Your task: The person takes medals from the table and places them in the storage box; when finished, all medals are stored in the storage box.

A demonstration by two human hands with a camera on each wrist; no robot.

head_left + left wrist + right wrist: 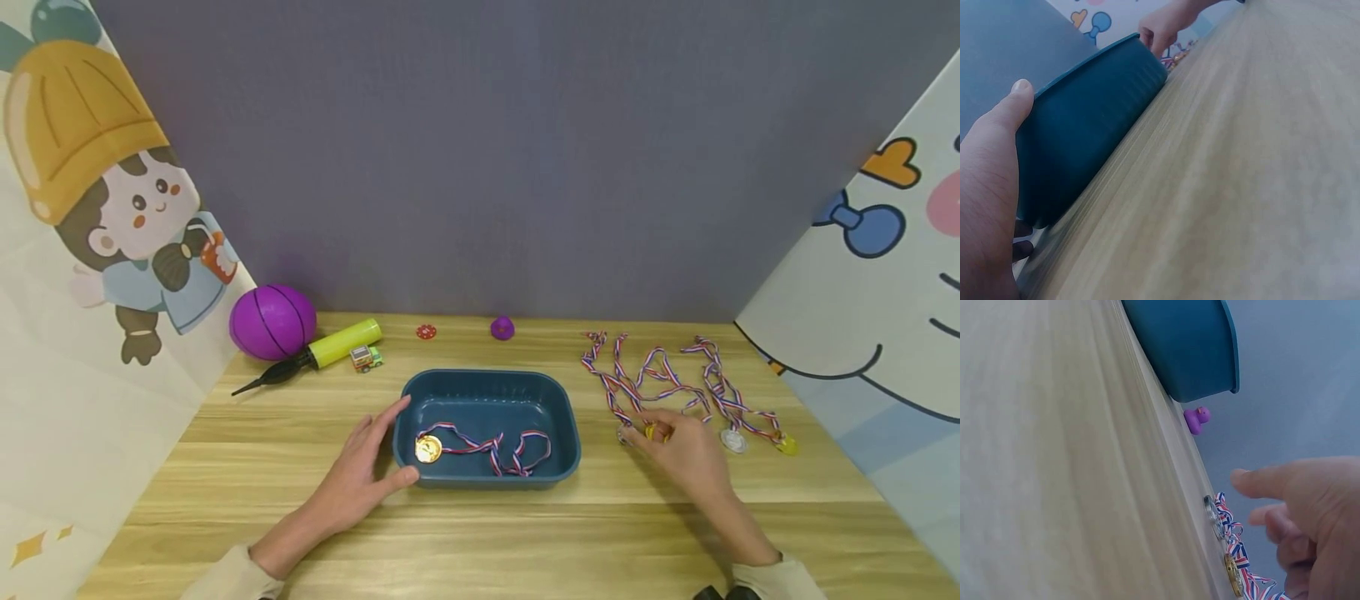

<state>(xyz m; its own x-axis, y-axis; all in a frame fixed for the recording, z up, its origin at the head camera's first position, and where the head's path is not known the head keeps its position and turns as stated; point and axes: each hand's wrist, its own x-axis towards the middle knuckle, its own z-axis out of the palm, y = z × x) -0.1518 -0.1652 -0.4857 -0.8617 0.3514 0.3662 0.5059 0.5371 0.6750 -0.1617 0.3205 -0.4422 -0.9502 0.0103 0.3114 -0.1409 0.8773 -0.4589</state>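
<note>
Beside tray [572, 433]: left hand [358, 477] flat against it; right hand [686, 454] pinching medal [651, 431].

There is one blue tray [570, 433] on the table [480, 533]. One gold medal [428, 449] with a striped ribbon lies in it. To the side is a pile of more medals [675, 392]. I can see about four discs there, two silver and two gold, but the ribbons are tangled, so I cannot be sure. At the back I count one purple ball [272, 322], one yellow pump [330, 350], one little toy truck [366, 358], one red disc [426, 332] and one small purple toy [502, 327]. Two hands, left [360, 475] and right [686, 450].
</note>
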